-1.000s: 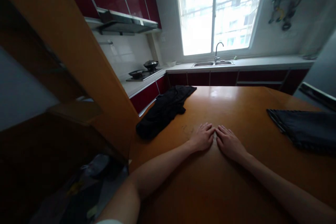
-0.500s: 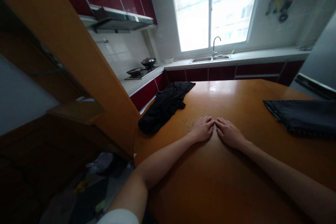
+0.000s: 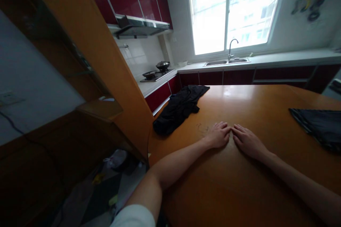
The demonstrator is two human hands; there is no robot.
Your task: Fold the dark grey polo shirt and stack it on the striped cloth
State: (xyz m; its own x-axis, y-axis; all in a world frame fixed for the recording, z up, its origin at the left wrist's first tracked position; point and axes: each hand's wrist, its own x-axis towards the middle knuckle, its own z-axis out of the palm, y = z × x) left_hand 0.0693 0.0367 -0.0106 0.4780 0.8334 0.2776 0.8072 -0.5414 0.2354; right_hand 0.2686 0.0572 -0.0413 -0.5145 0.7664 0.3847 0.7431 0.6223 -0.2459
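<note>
My left hand (image 3: 218,135) and my right hand (image 3: 247,141) lie flat, palms down, side by side on the orange wooden table (image 3: 239,181), their fingertips almost touching. Both hold nothing. A crumpled black garment (image 3: 181,108) lies on the table's far left edge, some way from my left hand. A folded dark cloth with pale edge stripes (image 3: 319,127) lies at the right edge of the table, apart from my right hand.
A slanted orange wooden panel (image 3: 101,60) rises at the left beside the table. Behind are red kitchen cabinets (image 3: 239,77), a stove with pans (image 3: 157,72), a sink with a tap (image 3: 229,60) under a bright window. Bags and clutter (image 3: 106,181) lie on the floor at the left.
The view has swung to the left, so everything sits further right in the picture. My hands stay flat on the table in the same pose.
</note>
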